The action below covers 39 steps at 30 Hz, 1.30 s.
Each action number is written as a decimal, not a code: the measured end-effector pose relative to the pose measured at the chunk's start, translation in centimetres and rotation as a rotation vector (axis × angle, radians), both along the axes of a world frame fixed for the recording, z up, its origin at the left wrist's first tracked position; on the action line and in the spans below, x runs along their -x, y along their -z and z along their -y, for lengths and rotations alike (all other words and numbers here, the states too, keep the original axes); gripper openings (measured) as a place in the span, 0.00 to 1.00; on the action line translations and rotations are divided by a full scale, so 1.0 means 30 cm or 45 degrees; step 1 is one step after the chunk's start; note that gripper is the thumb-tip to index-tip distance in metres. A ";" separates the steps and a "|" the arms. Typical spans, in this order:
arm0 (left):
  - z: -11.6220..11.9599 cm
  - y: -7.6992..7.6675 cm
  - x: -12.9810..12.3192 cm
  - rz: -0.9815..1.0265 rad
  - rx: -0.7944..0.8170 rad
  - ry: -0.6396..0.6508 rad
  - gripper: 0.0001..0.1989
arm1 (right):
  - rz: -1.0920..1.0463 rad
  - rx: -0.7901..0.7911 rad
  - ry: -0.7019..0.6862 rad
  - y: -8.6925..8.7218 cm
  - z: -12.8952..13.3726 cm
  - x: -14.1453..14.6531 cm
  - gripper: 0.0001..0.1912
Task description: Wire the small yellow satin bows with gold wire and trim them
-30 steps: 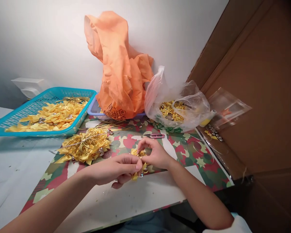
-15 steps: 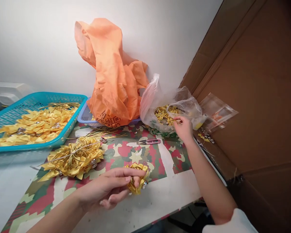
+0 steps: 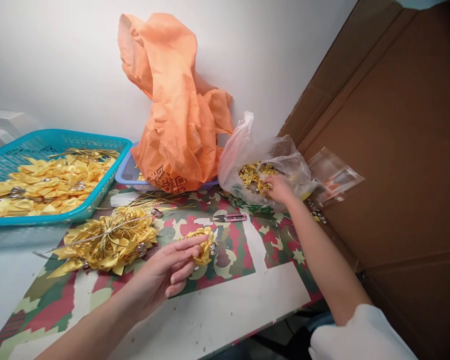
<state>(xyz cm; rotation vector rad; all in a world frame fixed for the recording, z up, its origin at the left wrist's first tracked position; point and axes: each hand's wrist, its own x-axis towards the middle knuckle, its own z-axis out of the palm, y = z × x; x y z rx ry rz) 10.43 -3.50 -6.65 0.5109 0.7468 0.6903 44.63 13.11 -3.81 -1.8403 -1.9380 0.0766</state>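
My left hand (image 3: 171,267) holds a small yellow ribbon ornament (image 3: 202,247) with silver bells between its fingers, low over the table. Part of the ornament is hidden behind the fingers. My right hand (image 3: 280,188) reaches into the mouth of a clear plastic bag (image 3: 234,160), its fingers closed among gold ribbon pieces (image 3: 253,177). What those fingertips pinch is hidden. Left of my left hand lies a large bundle of yellow ribbon ornaments (image 3: 108,237) with gold cords and bells. Pink-handled thread snips (image 3: 230,218) rest on the table between my hands.
A teal basket (image 3: 77,214) full of yellow ribbon ornaments stands at the left. Behind the gold cords (image 3: 161,202), an orange bag (image 3: 172,115) sits on a purple basket (image 3: 123,172). A cardboard wall (image 3: 390,150) bounds the right side, near a clear packet (image 3: 335,175).
My right hand has moved slightly left and deeper among the gold pieces in the bag. My left hand, with the small ornament, has shifted up and left. The view has shifted a little.
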 end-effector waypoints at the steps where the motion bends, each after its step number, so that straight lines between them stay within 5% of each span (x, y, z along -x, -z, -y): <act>1: 0.001 0.002 -0.002 -0.006 -0.008 -0.014 0.24 | -0.022 -0.030 0.012 -0.012 0.002 0.008 0.03; 6: 0.014 0.016 -0.024 0.003 -0.083 -0.082 0.28 | -0.209 -0.156 -0.109 -0.058 0.086 0.135 0.15; 11: 0.035 0.011 -0.053 -0.072 -0.156 -0.126 0.28 | -0.842 0.065 -0.630 -0.037 0.295 0.385 0.18; 18: 0.030 0.009 -0.054 0.102 -0.203 -0.119 0.19 | -0.880 0.181 -1.155 -0.001 0.443 0.551 0.17; 26: 0.020 0.020 -0.046 0.113 -0.233 -0.009 0.06 | -0.905 0.038 -1.226 0.026 0.455 0.494 0.07; 36: 0.027 0.024 -0.045 0.099 -0.232 0.005 0.06 | -0.932 0.020 -1.149 0.057 0.473 0.465 0.03; 39: 0.030 0.026 -0.042 0.099 -0.186 0.002 0.10 | -0.827 -0.022 -1.031 0.070 0.440 0.410 0.11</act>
